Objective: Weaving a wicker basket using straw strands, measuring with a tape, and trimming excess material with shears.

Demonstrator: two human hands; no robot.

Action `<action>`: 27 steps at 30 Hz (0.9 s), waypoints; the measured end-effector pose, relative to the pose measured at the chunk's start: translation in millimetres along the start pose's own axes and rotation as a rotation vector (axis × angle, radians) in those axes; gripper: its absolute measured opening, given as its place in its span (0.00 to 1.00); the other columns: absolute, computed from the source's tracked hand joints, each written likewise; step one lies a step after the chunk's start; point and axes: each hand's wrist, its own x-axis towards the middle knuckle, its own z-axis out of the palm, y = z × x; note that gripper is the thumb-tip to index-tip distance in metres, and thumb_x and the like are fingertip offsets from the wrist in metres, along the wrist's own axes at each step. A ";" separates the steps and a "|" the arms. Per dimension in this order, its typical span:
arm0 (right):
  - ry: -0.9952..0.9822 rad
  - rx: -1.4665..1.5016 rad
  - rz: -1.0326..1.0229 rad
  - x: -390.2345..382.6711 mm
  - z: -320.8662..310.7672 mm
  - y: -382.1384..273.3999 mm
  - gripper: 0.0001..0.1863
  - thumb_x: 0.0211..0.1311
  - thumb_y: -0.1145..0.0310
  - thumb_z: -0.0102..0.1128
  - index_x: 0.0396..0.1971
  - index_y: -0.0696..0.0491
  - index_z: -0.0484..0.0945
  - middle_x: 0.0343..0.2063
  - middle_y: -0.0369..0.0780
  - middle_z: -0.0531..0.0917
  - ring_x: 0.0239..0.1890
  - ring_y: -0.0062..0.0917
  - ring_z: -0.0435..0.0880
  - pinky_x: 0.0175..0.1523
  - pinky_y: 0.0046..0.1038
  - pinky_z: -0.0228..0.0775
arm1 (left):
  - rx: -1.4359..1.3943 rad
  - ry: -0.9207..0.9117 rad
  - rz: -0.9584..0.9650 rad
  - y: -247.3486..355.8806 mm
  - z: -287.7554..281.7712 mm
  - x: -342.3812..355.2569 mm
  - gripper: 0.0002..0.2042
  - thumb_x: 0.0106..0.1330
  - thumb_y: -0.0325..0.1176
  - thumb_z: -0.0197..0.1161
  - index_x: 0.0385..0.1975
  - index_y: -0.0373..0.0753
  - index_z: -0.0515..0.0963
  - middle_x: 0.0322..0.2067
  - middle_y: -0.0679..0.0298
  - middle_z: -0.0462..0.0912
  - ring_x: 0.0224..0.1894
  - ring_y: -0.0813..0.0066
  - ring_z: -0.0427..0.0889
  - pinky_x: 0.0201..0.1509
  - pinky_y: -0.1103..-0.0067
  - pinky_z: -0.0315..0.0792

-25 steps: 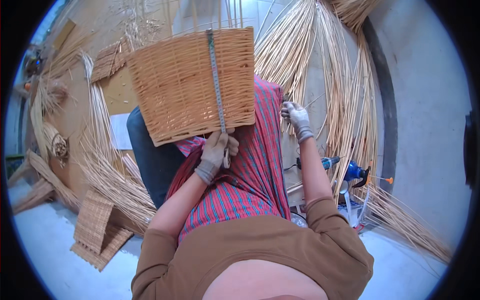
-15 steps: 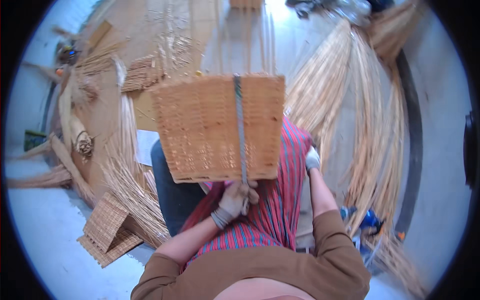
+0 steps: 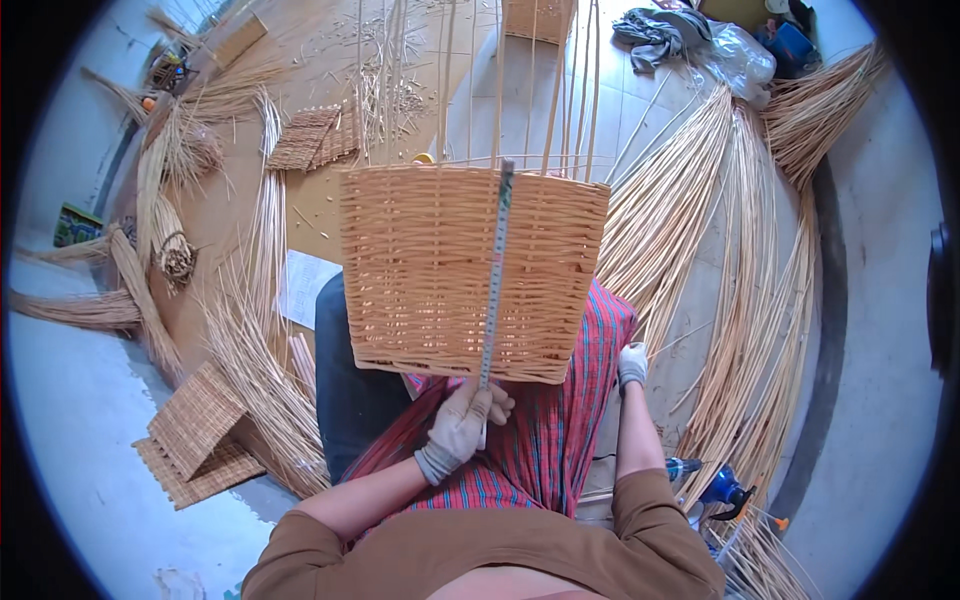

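A woven wicker basket (image 3: 430, 260) rests on my lap over a red striped cloth (image 3: 535, 440), its long upright stakes rising at the far rim. A narrow tape measure (image 3: 493, 290) lies along the basket's near wall, from top rim to lower edge. My left hand (image 3: 458, 425), in a pale glove, is closed on the lower end of the tape just below the basket; a small white edge shows under the fingers. My right hand (image 3: 632, 362), also gloved, is beside my right thigh, away from the basket. Its fingers are mostly hidden.
Long bundles of pale reeds (image 3: 660, 200) fan out at right; more reeds (image 3: 265, 390) lie at left. Woven panels (image 3: 200, 420) rest at lower left. A paper sheet (image 3: 305, 285) is beside my left knee, and a blue tool (image 3: 722, 487) is near my right elbow.
The basket and my left hand with the tape measure appear slightly lower and further right as the whole view shifts. My left hand keeps its grip; my right hand remains beside the thigh.
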 end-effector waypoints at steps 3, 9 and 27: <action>0.043 -0.005 0.040 -36.3 -42.7 20.5 0.22 0.60 0.52 0.57 0.45 0.54 0.76 0.38 0.56 0.85 0.47 0.52 0.83 0.52 0.45 0.72 | -0.061 -0.005 -0.076 21.6 -5.6 -4.5 0.15 0.80 0.40 0.46 0.44 0.33 0.74 0.25 0.62 0.81 0.34 0.70 0.86 0.40 0.78 0.81; 0.075 0.325 -0.258 -123.4 -99.6 27.0 0.22 0.59 0.62 0.69 0.50 0.55 0.79 0.37 0.43 0.86 0.40 0.30 0.84 0.48 0.33 0.75 | -0.077 -0.060 -0.234 19.5 -20.3 -19.2 0.21 0.78 0.47 0.45 0.46 0.31 0.71 0.23 0.54 0.83 0.20 0.70 0.80 0.24 0.78 0.75; -0.484 0.908 -0.610 -230.7 -135.2 -103.0 0.21 0.69 0.74 0.60 0.61 0.57 0.73 0.48 0.35 0.84 0.51 0.20 0.81 0.59 0.25 0.71 | -0.117 -0.202 -0.182 -21.2 -43.6 24.9 0.17 0.81 0.40 0.42 0.56 0.35 0.68 0.27 0.56 0.84 0.29 0.68 0.85 0.32 0.80 0.79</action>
